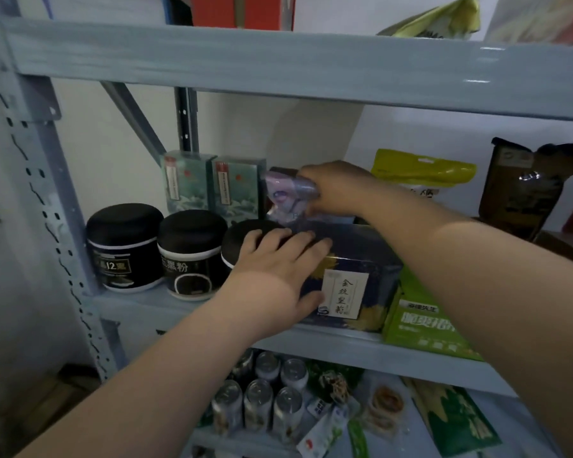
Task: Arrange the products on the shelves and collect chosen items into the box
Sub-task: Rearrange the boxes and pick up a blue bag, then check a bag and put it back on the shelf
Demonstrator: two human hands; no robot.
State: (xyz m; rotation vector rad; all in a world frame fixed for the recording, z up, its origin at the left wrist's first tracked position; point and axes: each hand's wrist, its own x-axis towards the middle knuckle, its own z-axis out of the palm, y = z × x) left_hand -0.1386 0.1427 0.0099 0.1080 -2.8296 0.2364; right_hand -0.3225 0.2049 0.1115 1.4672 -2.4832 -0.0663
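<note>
1. Centre of frame: my left hand [278,259] lies on the top-left of the dark blue box [354,269]. Fingers are spread & fairly straight, thumb on the front face. It's pressing, not clutching.
2. Just above it, my right hand [336,190] is clamped on the crumpled top of a purple pouch [288,193]. The pouch hangs at the box's back edge. Can't tell if its base touches the shelf.
3. The box stands at the front lip of the middle shelf [146,309], btwn black jars [124,246] at left of frame & a green pack [420,322] at right.
4. Step in hand, as I read it: seat the pouch in the back row beside the teal boxes [186,183].
5. Keep the left hand pressing down so the box doesn't slide off the lip.
6. Bring the pouch straight down & upright. Soft foil will prob. slump, so lean it on the nearer teal box before letting go.
7. Risk: the jar nearest my left hand is half hidden under it, so move that hand away gently.
</note>
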